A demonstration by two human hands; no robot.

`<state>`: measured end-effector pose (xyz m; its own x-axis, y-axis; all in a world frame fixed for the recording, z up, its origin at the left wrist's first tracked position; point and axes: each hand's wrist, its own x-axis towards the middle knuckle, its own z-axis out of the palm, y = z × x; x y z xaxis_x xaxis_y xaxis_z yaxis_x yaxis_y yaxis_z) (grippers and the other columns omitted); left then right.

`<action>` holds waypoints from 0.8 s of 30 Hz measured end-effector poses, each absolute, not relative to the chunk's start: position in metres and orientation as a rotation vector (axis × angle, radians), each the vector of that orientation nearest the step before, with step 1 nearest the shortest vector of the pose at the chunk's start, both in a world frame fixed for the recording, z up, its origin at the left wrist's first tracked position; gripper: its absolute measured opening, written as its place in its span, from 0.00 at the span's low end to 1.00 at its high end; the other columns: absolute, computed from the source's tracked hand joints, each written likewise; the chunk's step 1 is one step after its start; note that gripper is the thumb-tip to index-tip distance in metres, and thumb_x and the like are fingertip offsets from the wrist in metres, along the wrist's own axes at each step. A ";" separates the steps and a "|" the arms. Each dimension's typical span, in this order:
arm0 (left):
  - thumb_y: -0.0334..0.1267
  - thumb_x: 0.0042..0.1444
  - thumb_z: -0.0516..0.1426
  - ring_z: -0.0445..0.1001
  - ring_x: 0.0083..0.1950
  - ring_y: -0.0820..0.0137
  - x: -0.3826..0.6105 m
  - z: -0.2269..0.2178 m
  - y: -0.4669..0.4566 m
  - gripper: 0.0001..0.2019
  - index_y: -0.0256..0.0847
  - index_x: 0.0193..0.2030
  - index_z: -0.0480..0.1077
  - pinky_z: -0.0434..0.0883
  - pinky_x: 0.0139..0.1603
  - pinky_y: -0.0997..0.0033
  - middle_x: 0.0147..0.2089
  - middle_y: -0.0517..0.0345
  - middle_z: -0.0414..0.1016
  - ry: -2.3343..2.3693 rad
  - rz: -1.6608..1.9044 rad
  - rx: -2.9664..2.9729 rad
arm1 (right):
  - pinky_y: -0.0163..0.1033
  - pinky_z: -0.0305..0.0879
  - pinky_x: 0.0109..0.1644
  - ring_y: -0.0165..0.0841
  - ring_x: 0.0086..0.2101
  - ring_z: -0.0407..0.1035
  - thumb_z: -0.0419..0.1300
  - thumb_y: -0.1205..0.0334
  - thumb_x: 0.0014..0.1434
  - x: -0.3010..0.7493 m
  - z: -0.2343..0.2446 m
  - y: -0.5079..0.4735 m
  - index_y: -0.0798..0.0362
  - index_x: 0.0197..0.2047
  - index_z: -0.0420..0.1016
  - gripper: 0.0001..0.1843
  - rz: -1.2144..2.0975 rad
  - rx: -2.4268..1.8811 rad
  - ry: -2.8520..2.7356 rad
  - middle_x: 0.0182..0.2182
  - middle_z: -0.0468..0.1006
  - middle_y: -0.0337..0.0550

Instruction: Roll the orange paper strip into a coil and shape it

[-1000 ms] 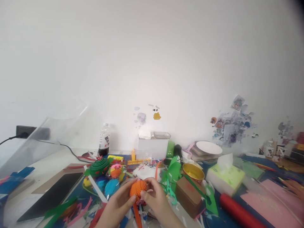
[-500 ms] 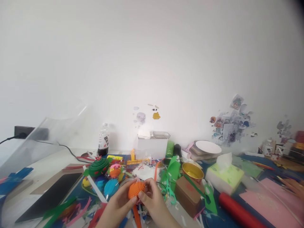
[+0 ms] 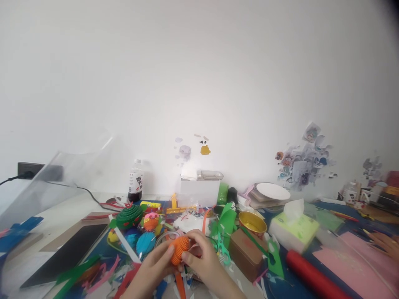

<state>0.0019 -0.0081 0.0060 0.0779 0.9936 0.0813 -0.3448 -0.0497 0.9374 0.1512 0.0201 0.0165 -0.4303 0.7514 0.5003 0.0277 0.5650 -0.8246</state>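
Note:
Low in the middle of the view, a small orange ribbed ball, apparently of corrugated paper, is held between both hands. My left hand grips its left side with the thumb on the front face. My right hand pinches the right side, thumb in front and fingers curled behind; the rear fingertips are partly hidden. An orange strip hangs or lies just below the ball. To the left are a green ribbed dome, blue ribbed balls and a pink-and-orange ball.
Right of my hands are green scissors, a brown box, a gold tin, a tissue pack and a red roll. Paper scraps surround them. A dark-filled bottle stands behind. Another person's hand shows at far right.
The orange ball has been turned and tilted between my hands, showing a narrower side. My left thumb has moved up onto its front. Both hands still hold it.

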 end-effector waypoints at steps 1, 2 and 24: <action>0.55 0.41 0.61 0.72 0.25 0.70 0.001 0.005 -0.007 0.24 0.37 0.38 0.71 0.69 0.29 0.71 0.25 0.58 0.75 0.865 1.328 1.046 | 0.37 0.64 0.39 0.35 0.37 0.66 0.59 0.54 0.52 0.151 0.016 0.020 0.53 0.43 0.69 0.16 0.959 -0.653 -1.843 0.39 0.67 0.43; 0.55 0.41 0.60 0.72 0.24 0.70 0.001 0.004 -0.007 0.24 0.37 0.39 0.71 0.68 0.27 0.72 0.23 0.58 0.74 0.876 1.321 1.056 | 0.37 0.64 0.39 0.34 0.37 0.66 0.60 0.55 0.52 0.151 0.016 0.021 0.53 0.43 0.69 0.16 0.963 -0.670 -1.844 0.38 0.68 0.43; 0.29 0.34 0.56 0.69 0.32 0.70 -0.004 -0.013 0.001 0.11 0.41 0.29 0.64 0.66 0.32 0.73 0.28 0.65 0.68 1.149 1.303 1.488 | 0.35 0.62 0.28 0.29 0.22 0.65 0.58 0.49 0.50 0.151 0.014 0.033 0.56 0.42 0.69 0.21 1.543 -0.671 -1.234 0.24 0.72 0.40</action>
<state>-0.0043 0.0005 -0.0127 0.0443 0.9708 0.2356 0.1120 -0.2392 0.9645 0.1508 0.0331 0.0137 -0.3390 0.9272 0.1592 -0.3596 0.0287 -0.9327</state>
